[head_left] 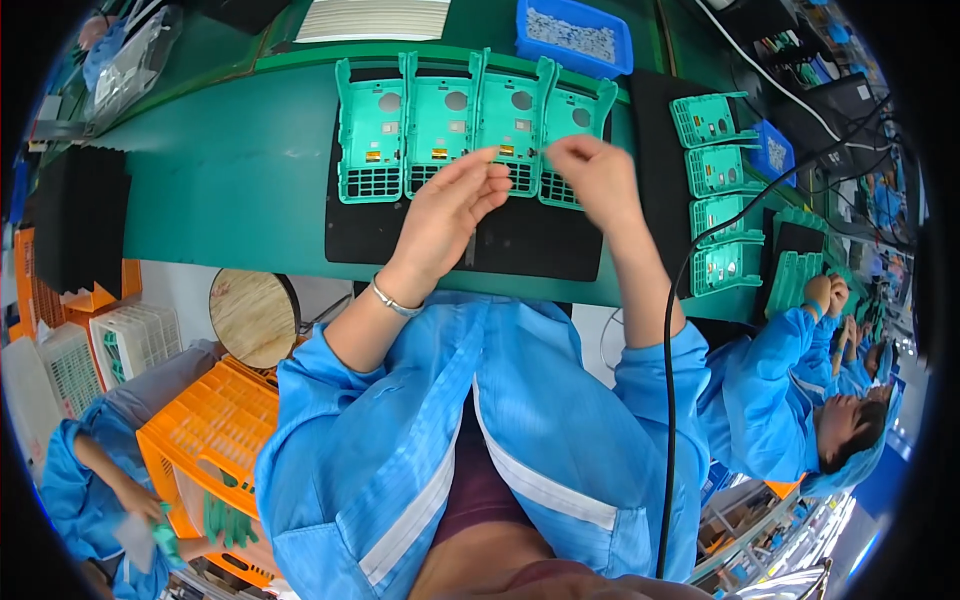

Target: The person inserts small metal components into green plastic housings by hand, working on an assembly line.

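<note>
Green plastic housings point(495, 125) lying side by side on black mat point(540, 248) at twelve o'clock, probably for easy reach. My left hand point(445, 215) hovering at eleven, fingers loosely parted, seemingly empty; right hand point(600, 185) bunching fingertips at one, cannot tell if holding anything.

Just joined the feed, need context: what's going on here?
A person has both bare hands over four light-green plastic housings in a row on a flat black mat. The left hand, loosely open, is above the middle ones' grilles; the right hand, fingers bent together, is over the rightmost. It's blurred, so I can't tell if it holds anything. Four similar green housings line up to the right, and a blue plastic bin of small pale pieces sits beyond.
</note>
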Demonstrator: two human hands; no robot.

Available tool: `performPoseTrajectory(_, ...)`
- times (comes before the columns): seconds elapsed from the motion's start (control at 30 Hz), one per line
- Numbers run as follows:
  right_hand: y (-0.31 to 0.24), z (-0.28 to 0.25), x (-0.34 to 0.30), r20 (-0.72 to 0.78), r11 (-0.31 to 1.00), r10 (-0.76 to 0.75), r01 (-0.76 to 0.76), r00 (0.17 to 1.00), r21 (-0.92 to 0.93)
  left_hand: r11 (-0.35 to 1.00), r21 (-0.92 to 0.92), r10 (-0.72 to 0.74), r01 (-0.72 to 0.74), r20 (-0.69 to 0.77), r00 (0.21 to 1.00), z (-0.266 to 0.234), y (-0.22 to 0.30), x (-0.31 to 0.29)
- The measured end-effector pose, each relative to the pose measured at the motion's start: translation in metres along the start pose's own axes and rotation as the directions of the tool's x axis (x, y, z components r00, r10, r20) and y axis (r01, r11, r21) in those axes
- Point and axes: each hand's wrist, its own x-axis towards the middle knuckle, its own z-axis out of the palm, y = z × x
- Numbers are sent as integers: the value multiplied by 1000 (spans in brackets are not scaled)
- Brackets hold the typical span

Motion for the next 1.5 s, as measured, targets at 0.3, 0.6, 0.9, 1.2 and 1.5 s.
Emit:
performPoseTrajectory(0.3, 18, -1, 36, -27, 949, -82, 70, 996, -308, 991, 130, -34, 42, -61, 998, -15, 8, 0)
performPoseTrajectory(0.6, 9, -5, 52, 110, 886, -34, 81, 993, -457, 992, 117, 64, -41, -199, 978, -14, 19, -1)
performPoseTrajectory(0.9, 18, 2, 46, 89, 774, -154, 176, 984, -608, 995, 93, 51, -41, -111, 993, -27, 23, 4)
performPoseTrajectory(1.2, 35, 21, 5, -45, 628, -569, 399, 821, -668, 996, -67, 50, -55, -73, 996, -26, 22, 15)
performPoseTrajectory(1.5, 22, 9, 6, -78, 818, -535, 494, 841, -294, 992, -79, 93, -97, -59, 994, -28, 23, 5)
